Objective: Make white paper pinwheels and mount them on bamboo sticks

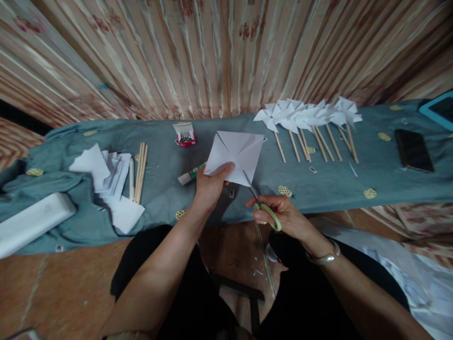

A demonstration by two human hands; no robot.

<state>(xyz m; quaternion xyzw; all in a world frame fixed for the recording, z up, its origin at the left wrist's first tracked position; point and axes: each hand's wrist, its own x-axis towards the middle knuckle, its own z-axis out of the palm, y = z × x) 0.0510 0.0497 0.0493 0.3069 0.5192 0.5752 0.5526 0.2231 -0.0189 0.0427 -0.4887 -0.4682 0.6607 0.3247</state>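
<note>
While the left hand (pixel 211 185) pinches paper (pixel 247 147), the right hand (pixel 289 213) grips scissors (pixel 253 191) by the near edge of the table (pixel 336 191), long axis slanting left, pointing toward the far edge.

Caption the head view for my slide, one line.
Left hand steadies a white paper square while the right hand works green-handled scissors at its edge.
</note>
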